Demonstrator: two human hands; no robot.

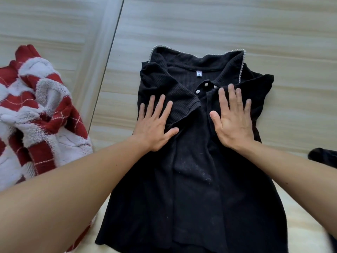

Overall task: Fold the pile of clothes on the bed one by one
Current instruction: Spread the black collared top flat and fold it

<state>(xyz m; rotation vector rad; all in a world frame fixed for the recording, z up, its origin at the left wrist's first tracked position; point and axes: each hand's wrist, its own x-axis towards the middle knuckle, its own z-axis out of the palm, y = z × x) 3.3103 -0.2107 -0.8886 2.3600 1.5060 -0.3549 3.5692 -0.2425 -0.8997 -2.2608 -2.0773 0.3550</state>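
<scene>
The bed [200, 24] has a pale cover with a wood-like grain, and a straight seam [109, 57] runs slantwise down its left part. A black top [197, 179] lies spread flat in the middle, collar at the far end, hem at the near edge. To its left, apart from it, a red-and-white knit [42, 114] lies crumpled. At the right edge shows part of a dark thing [322, 157], too cut off to tell.

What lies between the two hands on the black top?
In the head view, only the centre front of the black top lies between the left hand and right hand; two white buttons sit just above that gap.
</scene>
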